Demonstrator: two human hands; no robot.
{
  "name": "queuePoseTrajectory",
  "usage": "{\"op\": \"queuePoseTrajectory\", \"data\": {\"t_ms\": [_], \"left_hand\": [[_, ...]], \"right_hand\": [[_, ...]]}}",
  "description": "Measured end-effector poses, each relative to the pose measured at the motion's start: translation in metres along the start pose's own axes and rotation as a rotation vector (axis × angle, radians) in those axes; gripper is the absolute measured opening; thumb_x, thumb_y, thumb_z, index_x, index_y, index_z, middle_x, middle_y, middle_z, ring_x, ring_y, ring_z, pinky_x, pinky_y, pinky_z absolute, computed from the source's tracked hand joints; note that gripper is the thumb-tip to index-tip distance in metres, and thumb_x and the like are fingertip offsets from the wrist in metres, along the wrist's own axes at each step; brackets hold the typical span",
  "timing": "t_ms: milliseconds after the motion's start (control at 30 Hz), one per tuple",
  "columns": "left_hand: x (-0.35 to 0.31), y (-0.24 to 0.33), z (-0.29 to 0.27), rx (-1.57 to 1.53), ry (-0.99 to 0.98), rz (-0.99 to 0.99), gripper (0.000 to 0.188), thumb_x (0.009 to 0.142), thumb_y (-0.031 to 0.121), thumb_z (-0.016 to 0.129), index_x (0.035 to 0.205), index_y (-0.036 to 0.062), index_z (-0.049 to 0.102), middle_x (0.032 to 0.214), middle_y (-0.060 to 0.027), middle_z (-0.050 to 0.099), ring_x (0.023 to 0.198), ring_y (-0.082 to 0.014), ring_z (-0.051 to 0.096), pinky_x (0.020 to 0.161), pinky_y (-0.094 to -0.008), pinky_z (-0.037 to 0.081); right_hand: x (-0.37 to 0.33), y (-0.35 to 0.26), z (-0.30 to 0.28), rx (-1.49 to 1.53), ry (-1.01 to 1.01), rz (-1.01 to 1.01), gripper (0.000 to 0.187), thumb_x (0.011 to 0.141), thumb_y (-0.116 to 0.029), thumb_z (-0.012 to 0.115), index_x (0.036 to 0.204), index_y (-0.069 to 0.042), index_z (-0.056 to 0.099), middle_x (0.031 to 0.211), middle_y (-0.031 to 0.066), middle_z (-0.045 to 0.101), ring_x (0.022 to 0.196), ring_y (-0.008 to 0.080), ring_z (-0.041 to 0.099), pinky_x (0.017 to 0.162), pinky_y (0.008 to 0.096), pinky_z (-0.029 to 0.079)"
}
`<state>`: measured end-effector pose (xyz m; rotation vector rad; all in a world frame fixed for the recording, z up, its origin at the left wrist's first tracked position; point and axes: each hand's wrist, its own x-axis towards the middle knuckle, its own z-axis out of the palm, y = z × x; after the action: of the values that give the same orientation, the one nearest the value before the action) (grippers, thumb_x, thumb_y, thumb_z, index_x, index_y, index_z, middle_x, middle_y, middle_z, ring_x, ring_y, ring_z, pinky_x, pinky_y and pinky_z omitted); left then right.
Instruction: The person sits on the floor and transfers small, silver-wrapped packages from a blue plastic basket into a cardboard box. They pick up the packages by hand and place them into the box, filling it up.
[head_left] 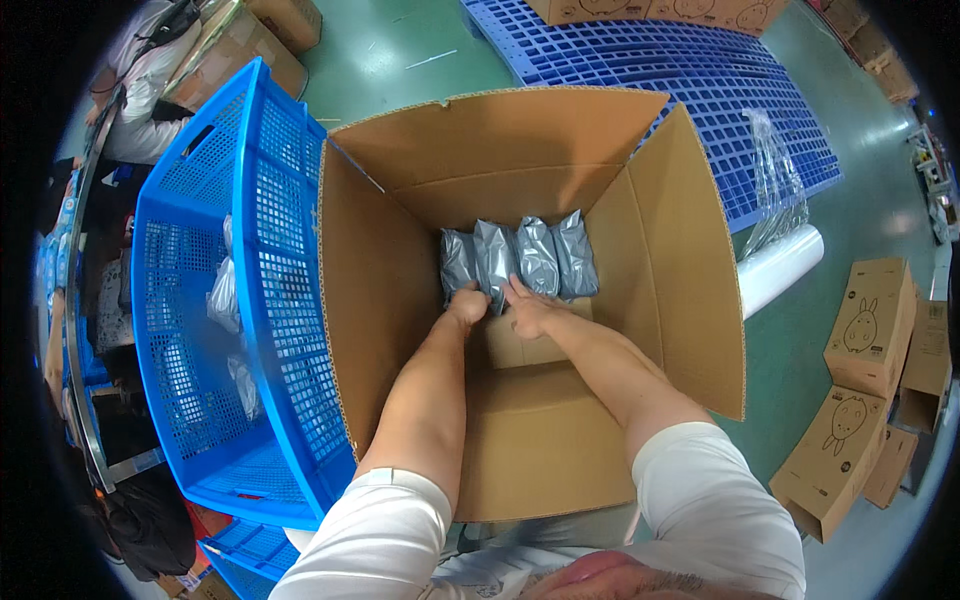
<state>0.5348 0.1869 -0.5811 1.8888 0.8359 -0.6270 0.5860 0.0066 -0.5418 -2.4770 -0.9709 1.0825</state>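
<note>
Head view, looking down into a large open brown corrugated cardboard box (680, 300) with all four flaps standing up. Both bare forearms reach in from the lower edge, white short sleeves (700, 490) at the shoulders.

Four grey glossy plastic mailer pouches (545, 255) stand on edge in a tight row against the far wall of the box, touching each other, sitting on the box floor. The rest of the box floor is bare cardboard, with the bottom flap seam showing just behind the hands.

Left hand (468, 303): curled into a loose fist, knuckles up, pressed against the near lower edge of the second pouch from the left. Fingers seem wrapped on the pouch edge, but the fingertips are hidden, so cannot tell if it really grips or only pushes.

Right hand (527, 312): flat, fingers stretched forward and spread, palm down, fingertips touching the bottom of the row around the second and third pouches. Not clasping anything, just resting on them. The two hands are just beside each other.

Left of the box, touching its side wall: a big blue perforated plastic crate (200, 350), tilted, with a few clear plastic-wrapped packs (225, 295) lying inside.

Beyond the box: a blue plastic grid pallet (700, 80) on the green floor, a roll of white film (780, 265) near the box's right flap, and small printed brown cartons (870, 325) at the right. Another person in a white top (150, 70) is at upper left.
</note>
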Motion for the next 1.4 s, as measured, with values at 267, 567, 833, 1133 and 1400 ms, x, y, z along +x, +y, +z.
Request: {"op": "queuePoseTrajectory", "data": {"t_ms": [267,567,833,1133,1400], "left_hand": [[-0.078,0.165,-0.027,0.641,-0.022,0.293,0.039,0.087,0.017,0.051,0.117,-0.0016,0.067,0.129,-0.0248,0.061,0.123,-0.0370,0.057,0.105,-0.0433,0.044],[-0.232,0.247,-0.121,0.606,0.279,0.693,0.029,0.089,0.022,0.056,0.109,0.0109,0.074,0.113,-0.0155,0.071,0.108,-0.0326,0.067,0.094,-0.0420,0.052],[-0.394,0.165,-0.211,-0.117,0.588,0.984,0.020,0.094,0.017,0.067,0.095,-0.0023,0.073,0.081,-0.0080,0.073,0.080,-0.0147,0.069,0.077,-0.0286,0.053],[-0.273,-0.127,-0.384,0.017,0.538,0.248,0.036,0.094,0.033,0.062,0.094,-0.0020,0.068,0.077,-0.0073,0.068,0.066,-0.0144,0.062,0.062,-0.0316,0.048],[-0.135,-0.260,-0.312,0.760,-0.029,-0.029,0.060,0.091,0.045,0.063,0.131,0.0001,0.061,0.121,-0.0187,0.068,0.105,-0.0323,0.068,0.091,-0.0420,0.053]], "right_hand": [[-0.014,-0.039,-0.098,-0.263,-0.326,0.007,0.035,0.081,-0.023,0.060,0.111,-0.010,0.072,0.128,0.0131,0.066,0.118,0.0281,0.062,0.098,0.0392,0.049],[-0.096,-0.155,-0.207,-0.620,-0.311,-0.160,0.033,0.078,-0.017,0.060,0.107,-0.008,0.072,0.117,0.0143,0.070,0.109,0.0281,0.065,0.091,0.0405,0.051],[-0.277,-0.269,-0.199,-0.043,0.505,-0.695,0.030,0.088,-0.033,0.062,0.091,-0.004,0.067,0.086,0.0185,0.069,0.085,0.0381,0.068,0.074,0.0493,0.054],[-0.298,-0.313,-0.051,0.251,0.412,-1.294,0.020,0.088,-0.023,0.065,0.076,-0.008,0.059,0.070,0.0073,0.055,0.067,0.0272,0.059,0.061,0.0392,0.048],[-0.262,-0.259,0.003,-0.095,-0.086,-0.895,0.024,0.092,-0.029,0.060,0.089,-0.006,0.062,0.086,0.0144,0.065,0.083,0.0342,0.066,0.073,0.0460,0.053]]}}
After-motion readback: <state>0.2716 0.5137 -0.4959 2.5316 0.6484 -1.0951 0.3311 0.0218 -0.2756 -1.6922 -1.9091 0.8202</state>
